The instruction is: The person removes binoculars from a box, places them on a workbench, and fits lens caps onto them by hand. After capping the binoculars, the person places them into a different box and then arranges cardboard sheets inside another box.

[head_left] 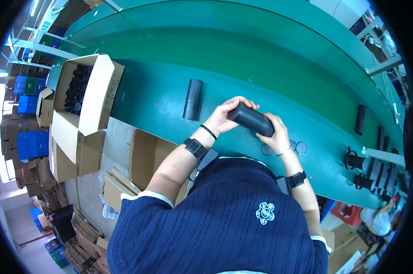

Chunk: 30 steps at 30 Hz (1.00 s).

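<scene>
Over the green workbench [156, 91], I hold a black perforated cylinder [251, 119] tilted between both hands. My left hand [223, 118] is closed round its upper left end. The fingers of my right hand [277, 135] are wrapped round its lower right end. Left of my hands, a second black cylinder [193, 99] lies by itself on the bench. Below and beside my right hand are small dark round discs [301, 148], partly hidden by the hand and wrist.
An open cardboard box [97, 98] full of black parts [78, 89] stands at the bench's left end. Several dark cylinders [375, 171] and a strapped cylindrical part [355, 160] are at the right, near a pale metal bar [383, 156]. Another open carton [144, 160] sits below the front edge.
</scene>
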Each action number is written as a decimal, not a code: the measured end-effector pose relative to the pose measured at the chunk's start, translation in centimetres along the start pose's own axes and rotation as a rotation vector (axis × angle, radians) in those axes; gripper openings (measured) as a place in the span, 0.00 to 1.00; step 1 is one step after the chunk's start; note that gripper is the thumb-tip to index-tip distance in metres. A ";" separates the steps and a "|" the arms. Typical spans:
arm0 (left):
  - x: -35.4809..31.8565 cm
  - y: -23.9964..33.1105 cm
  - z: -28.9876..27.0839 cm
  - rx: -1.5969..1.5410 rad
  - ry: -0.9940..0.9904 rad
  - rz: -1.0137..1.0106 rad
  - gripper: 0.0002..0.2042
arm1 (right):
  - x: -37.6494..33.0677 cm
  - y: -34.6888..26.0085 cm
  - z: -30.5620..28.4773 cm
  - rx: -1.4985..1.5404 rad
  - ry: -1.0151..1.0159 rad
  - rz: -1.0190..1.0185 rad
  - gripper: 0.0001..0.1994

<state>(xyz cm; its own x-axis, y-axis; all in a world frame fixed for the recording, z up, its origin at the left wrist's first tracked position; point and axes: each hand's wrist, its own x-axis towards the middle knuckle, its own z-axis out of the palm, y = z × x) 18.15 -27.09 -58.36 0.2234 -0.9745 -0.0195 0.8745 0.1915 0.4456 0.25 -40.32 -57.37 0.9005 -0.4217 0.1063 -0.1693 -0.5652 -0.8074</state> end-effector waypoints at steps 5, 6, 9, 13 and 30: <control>0.8 -0.2 -1.2 0.029 -0.081 0.036 0.15 | -0.3 0.3 0.0 -0.052 0.010 0.037 0.32; 1.1 0.0 -0.8 0.121 0.028 0.007 0.16 | -0.5 0.8 0.0 -0.001 -0.001 0.037 0.32; 2.3 1.8 -2.1 0.573 0.386 0.108 0.21 | -0.2 4.3 -1.1 0.047 0.072 0.106 0.33; 0.1 7.2 -8.5 2.058 1.350 -0.010 0.40 | 1.4 14.2 -7.6 0.198 0.317 0.561 0.34; 3.3 2.1 -0.5 0.962 0.039 -0.302 0.37 | 5.0 23.2 -18.6 -0.844 0.576 0.389 0.27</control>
<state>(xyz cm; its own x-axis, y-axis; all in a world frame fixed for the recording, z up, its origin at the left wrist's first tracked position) 20.92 -29.86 -57.90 0.0789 -0.9590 -0.2723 0.1814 -0.2548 0.9498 -6.64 -68.77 -64.79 0.4406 -0.8210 0.3631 -0.8197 -0.5328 -0.2101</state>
